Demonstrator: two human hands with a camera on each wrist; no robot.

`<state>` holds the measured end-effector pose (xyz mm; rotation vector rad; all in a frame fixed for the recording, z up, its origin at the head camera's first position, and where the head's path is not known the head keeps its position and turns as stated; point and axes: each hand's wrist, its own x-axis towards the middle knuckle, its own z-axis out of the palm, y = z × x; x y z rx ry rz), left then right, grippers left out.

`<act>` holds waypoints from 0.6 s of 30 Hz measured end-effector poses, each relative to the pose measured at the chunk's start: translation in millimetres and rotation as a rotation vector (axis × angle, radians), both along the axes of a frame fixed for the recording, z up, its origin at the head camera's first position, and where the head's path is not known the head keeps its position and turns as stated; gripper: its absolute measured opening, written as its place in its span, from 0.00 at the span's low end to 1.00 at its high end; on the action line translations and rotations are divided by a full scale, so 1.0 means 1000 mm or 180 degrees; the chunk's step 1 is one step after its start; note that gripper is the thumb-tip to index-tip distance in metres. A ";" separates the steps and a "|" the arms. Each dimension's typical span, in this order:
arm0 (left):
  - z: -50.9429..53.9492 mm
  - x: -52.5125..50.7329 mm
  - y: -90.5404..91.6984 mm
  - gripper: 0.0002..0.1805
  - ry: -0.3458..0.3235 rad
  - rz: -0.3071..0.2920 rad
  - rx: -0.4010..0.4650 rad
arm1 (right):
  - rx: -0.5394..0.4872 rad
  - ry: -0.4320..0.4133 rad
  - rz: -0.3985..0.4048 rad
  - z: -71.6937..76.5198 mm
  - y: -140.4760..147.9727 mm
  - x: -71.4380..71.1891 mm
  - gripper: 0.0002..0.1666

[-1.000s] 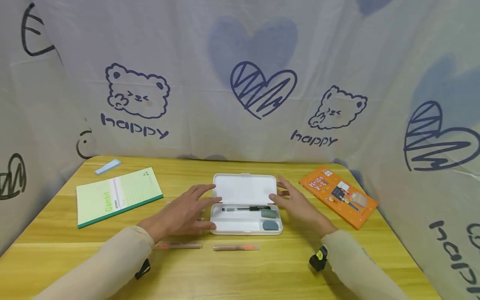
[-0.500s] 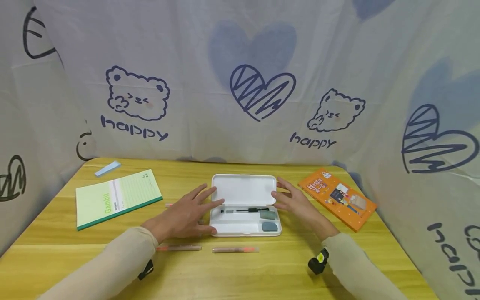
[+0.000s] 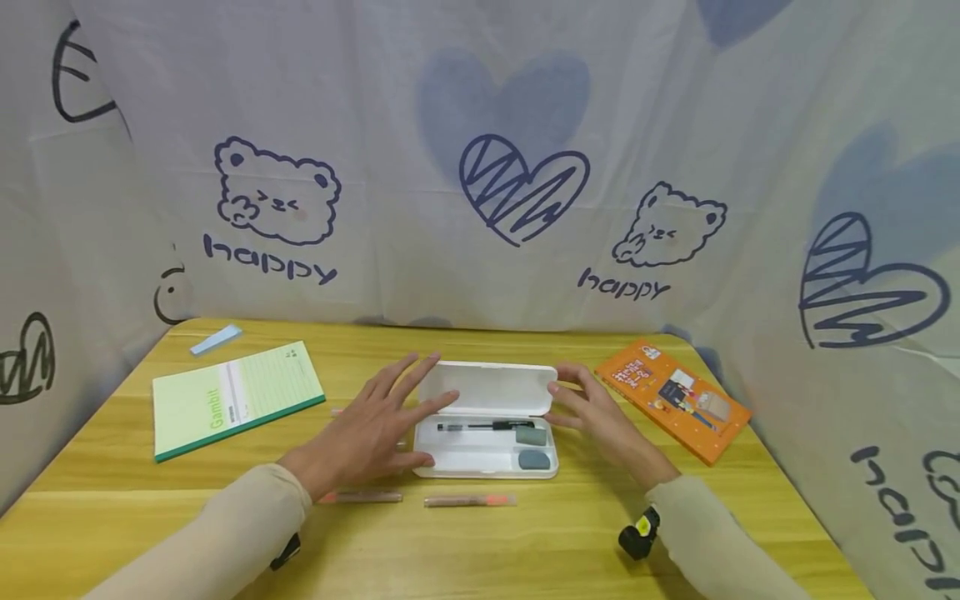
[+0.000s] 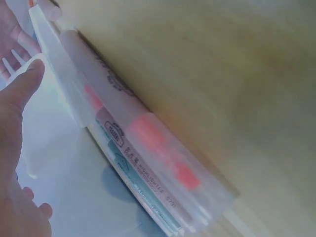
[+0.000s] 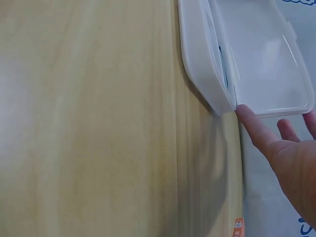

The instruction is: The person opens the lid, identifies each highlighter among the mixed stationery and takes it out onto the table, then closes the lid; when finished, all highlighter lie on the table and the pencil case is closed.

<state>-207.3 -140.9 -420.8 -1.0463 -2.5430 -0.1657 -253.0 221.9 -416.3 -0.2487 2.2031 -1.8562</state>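
A white pencil case (image 3: pixel 465 462) lies open mid-table, its lid (image 3: pixel 487 390) raised at the back. Inside are a black-capped pen (image 3: pixel 487 426) and two grey-green, eraser-like blocks, one (image 3: pixel 531 436) behind the other (image 3: pixel 534 459). My left hand (image 3: pixel 367 429) spreads its fingers along the case's left side, thumb at the front left corner. At the right edge of the lid is my right hand (image 3: pixel 600 417); the right wrist view shows a fingertip (image 5: pixel 243 111) touching near the hinge, other fingers partly behind the lid.
Highlighters (image 3: pixel 470 501) (image 4: pixel 163 143) lie in front of the case and by my left hand. A green notebook (image 3: pixel 240 398) and a pale blue strip (image 3: pixel 216 339) are at the left. An orange book (image 3: pixel 675 400) lies at the right, with a printed curtain (image 3: pixel 405 208) behind the table.
The lid has tilted forward from its more laid-back position, and my hands have moved slightly with it. The case sits a little lower and further left in view.
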 end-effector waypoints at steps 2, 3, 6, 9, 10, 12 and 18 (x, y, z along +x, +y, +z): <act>0.000 0.000 0.001 0.50 -0.0009 0.0022 0.0063 | -0.0012 0.0033 -0.0003 -0.001 0.000 0.001 0.32; 0.001 0.000 0.001 0.49 -0.0035 0.0023 0.0104 | -0.0024 0.0037 -0.0006 -0.002 0.000 0.001 0.30; 0.002 0.000 0.001 0.47 -0.0092 -0.0002 0.0239 | -0.0045 0.0081 0.0004 -0.004 0.000 0.002 0.28; 0.002 0.000 0.002 0.42 -0.0121 -0.0075 0.0414 | -0.0067 0.0104 -0.0006 -0.005 0.000 0.003 0.25; 0.003 -0.001 0.003 0.40 -0.0121 -0.0106 0.0474 | -0.0076 0.0111 -0.0009 -0.005 0.000 0.003 0.23; 0.003 0.000 0.003 0.36 -0.0159 -0.0143 0.0586 | -0.0078 0.0137 -0.0029 -0.005 0.001 0.004 0.20; 0.007 0.002 0.005 0.30 -0.0530 -0.0233 0.0758 | 0.0157 0.0354 -0.0116 -0.007 0.005 0.005 0.14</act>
